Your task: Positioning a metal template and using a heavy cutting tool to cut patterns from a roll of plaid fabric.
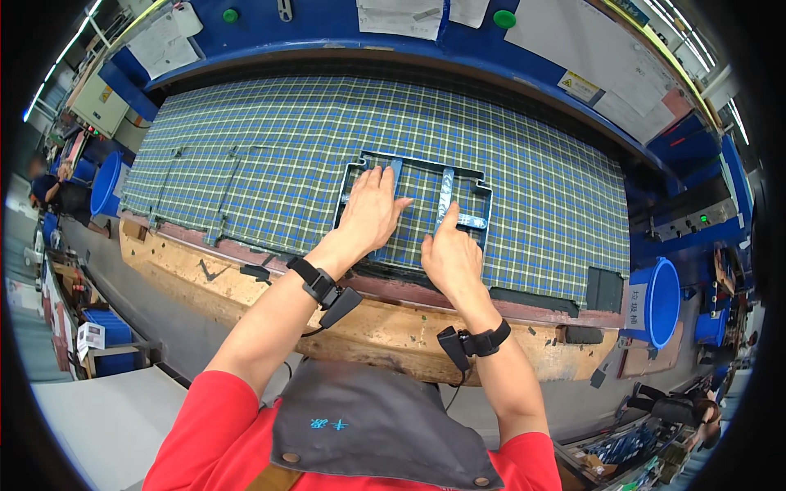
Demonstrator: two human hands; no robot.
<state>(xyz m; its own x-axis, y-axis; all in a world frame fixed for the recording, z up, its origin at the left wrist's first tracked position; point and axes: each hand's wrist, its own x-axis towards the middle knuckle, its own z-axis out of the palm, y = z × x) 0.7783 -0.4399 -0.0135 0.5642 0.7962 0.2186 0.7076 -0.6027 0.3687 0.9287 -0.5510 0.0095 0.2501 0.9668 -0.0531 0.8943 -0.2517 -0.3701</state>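
A blue, green and white plaid cloth (270, 155) lies spread over a wide work table. On it rests a dark blue rectangular frame template (479, 196) with two upright bars. My left hand (372, 209) lies flat with fingers apart on the cloth inside the frame's left part. My right hand (450, 250) is mostly curled, its forefinger pressing on the frame's right bar (446, 190). Both wrists carry black straps with small devices.
The table's worn wooden front edge (385, 327) runs below the cloth. A blue machine housing (327, 29) with papers and green buttons curves behind. Blue bins (659, 303) stand at right, another blue bin (105, 184) at left. A person sits far left.
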